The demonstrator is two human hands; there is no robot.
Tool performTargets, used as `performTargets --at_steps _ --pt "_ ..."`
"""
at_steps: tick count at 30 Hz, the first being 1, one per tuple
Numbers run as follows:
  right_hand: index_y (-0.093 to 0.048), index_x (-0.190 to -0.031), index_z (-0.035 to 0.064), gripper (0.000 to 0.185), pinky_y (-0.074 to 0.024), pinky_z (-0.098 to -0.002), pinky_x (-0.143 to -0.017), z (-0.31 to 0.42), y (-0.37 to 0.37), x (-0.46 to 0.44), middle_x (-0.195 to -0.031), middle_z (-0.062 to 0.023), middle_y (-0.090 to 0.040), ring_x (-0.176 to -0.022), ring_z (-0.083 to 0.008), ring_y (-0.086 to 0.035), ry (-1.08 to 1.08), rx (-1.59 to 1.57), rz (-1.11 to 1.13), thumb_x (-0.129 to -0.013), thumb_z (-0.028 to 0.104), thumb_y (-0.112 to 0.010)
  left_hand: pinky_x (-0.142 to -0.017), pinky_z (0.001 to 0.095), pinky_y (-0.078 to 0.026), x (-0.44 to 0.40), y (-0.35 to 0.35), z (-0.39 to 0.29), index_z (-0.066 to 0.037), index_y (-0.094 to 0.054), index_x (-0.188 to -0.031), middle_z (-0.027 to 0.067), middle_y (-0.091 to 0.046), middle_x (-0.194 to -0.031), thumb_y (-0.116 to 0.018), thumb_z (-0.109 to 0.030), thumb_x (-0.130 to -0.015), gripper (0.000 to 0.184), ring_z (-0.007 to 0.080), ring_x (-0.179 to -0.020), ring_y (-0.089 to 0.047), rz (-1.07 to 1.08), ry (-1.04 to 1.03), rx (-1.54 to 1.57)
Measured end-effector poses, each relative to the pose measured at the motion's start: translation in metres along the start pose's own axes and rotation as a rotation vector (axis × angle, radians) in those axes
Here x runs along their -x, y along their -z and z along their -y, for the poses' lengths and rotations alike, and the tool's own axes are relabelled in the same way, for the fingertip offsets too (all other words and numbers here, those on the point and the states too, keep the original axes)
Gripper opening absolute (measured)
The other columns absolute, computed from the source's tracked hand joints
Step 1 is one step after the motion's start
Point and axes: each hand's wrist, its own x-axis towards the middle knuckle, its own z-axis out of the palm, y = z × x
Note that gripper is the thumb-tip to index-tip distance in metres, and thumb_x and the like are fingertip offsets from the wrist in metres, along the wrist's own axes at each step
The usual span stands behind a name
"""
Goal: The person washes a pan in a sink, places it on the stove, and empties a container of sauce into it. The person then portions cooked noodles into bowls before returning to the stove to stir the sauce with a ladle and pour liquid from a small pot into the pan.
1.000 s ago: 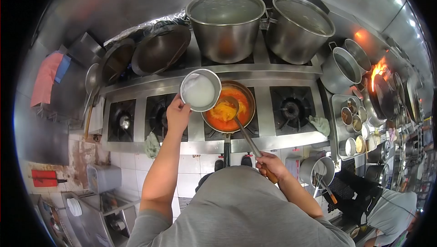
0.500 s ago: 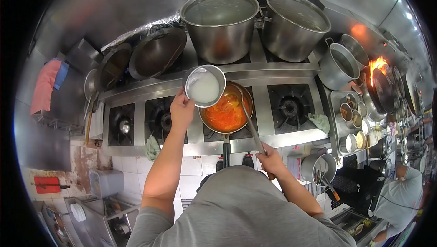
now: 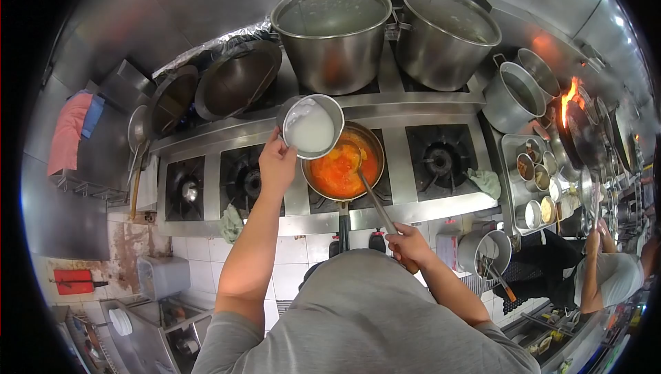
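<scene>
My left hand (image 3: 277,166) grips the edge of a metal bowl (image 3: 332,110), tilted above the left rear of a frying pan (image 3: 374,145). Milky white liquid (image 3: 311,131) pools inside the bowl. Orange-red sauce (image 3: 336,178) with yellowish patches covers the pan's bottom. Closed around the wooden end of a long-handled ladle (image 3: 380,212), my right hand (image 3: 412,244) is low in front of the stove. The ladle's head dips into the sauce at the pan's right side and is partly hidden. The pan sits over a burner, its handle pointing toward me.
Two large stockpots (image 3: 332,64) of liquid stand behind the burners, with woks (image 3: 237,81) to their left. Cloths (image 3: 484,182) lie on the stove's front edge. At right are a tray (image 3: 509,188) of small containers, a flaming wok (image 3: 584,133) and another person (image 3: 609,274).
The ladle's head has moved nearer the pan's middle and yellowish swirls have spread in the sauce. The bowl is nearly unmoved. The person at right now reaches toward the flaming wok.
</scene>
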Motion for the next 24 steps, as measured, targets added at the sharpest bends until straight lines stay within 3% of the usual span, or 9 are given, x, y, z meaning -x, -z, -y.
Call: performTargets --at_steps 2,5,12,18,20,21,23,24 --pt "-0.057 -0.122 -0.0021 0.033 -0.0384 -0.0238 -0.047 0.001 0.002 0.003 -0.074 -0.0051 -0.054 -0.054 -0.0097 -0.05 -0.024 -0.349 0.151 -0.096 0.016 -0.063 -0.099 0.0367 -0.047 -0.001 -0.001 -0.002 0.002 -0.05 -0.068 0.0353 -0.054 -0.137 -0.067 -0.002 -0.083 0.023 0.0372 -0.14 -0.046 -0.007 -0.009 -0.003" --pt "-0.058 -0.115 -0.0023 0.027 -0.0397 -0.0254 -0.047 0.006 -0.003 0.014 -0.074 -0.0051 -0.055 -0.053 -0.0122 -0.05 -0.097 -0.497 0.105 -0.095 0.016 -0.062 -0.098 0.0364 -0.048 -0.002 -0.001 -0.003 0.002 -0.05 -0.068 0.0352 -0.055 -0.136 -0.067 -0.001 -0.083 0.023 0.0368 -0.14 -0.046 -0.015 -0.027 -0.01" --pt "-0.058 -0.117 -0.0027 0.029 -0.0387 -0.0251 -0.046 0.014 -0.003 0.017 -0.072 -0.0039 -0.054 -0.052 -0.012 -0.05 -0.028 -0.42 0.158 -0.094 0.014 -0.063 -0.095 0.0345 -0.048 -0.002 -0.001 -0.007 0.002 -0.051 -0.068 0.0339 -0.049 -0.144 -0.067 -0.001 -0.083 0.022 0.0361 -0.139 -0.049 -0.011 -0.027 -0.009" --pt "-0.058 -0.12 -0.0002 0.034 -0.0394 -0.0248 -0.046 0.017 -0.005 0.008 -0.068 -0.0039 -0.055 -0.05 -0.0094 -0.051 0.173 -0.118 0.004 -0.09 0.015 -0.067 -0.095 0.0338 -0.048 -0.004 -0.001 -0.008 0.002 -0.052 -0.069 0.0325 -0.047 -0.146 -0.067 -0.002 -0.082 0.02 0.0356 -0.136 -0.051 -0.01 -0.049 -0.016" --pt "-0.057 -0.129 0.0023 0.045 -0.05 -0.0333 -0.055 0.023 -0.004 0.008 -0.074 -0.0132 -0.065 -0.059 -0.0222 -0.065 0.186 0.137 -0.113 -0.088 0.017 -0.068 -0.095 0.0337 -0.048 -0.005 -0.001 -0.008 0.002 -0.052 -0.069 0.0321 -0.047 -0.147 -0.067 -0.002 -0.082 0.02 0.0356 -0.136 -0.052 -0.008 -0.051 -0.015" --pt "-0.057 -0.129 0.0023 0.045 -0.05 -0.0333 -0.055 0.019 -0.004 0.004 -0.074 -0.0132 -0.065 -0.059 -0.0222 -0.065 0.186 0.136 -0.113 -0.088 0.017 -0.068 -0.095 0.0338 -0.048 -0.005 -0.001 -0.009 0.002 -0.051 -0.069 0.0318 -0.046 -0.148 -0.067 -0.002 -0.083 0.021 0.0356 -0.136 -0.052 -0.01 -0.05 -0.011" --pt "-0.053 -0.137 0.0044 0.054 -0.0543 -0.0461 -0.074 0.006 -0.005 -0.008 -0.09 -0.0256 -0.07 -0.083 -0.0409 -0.07 0.409 0.45 -0.342 -0.086 0.018 -0.066 -0.095 0.0339 -0.048 -0.005 -0.001 -0.009 0.002 -0.051 -0.069 0.0316 -0.046 -0.148 -0.066 -0.002 -0.083 0.021 0.0357 -0.136 -0.052 -0.013 -0.049 -0.008" --pt "-0.053 -0.137 0.0044 0.054 -0.0543 -0.0461 -0.074 0.001 -0.004 -0.012 -0.09 -0.0256 -0.07 -0.083 -0.0409 -0.07 0.41 0.45 -0.342 -0.086 0.018 -0.066 -0.095 0.0338 -0.048 -0.006 -0.001 -0.009 0.002 -0.051 -0.069 0.0314 -0.046 -0.148 -0.066 -0.002 -0.083 0.021 0.0356 -0.136 -0.052 -0.014 -0.058 -0.005"
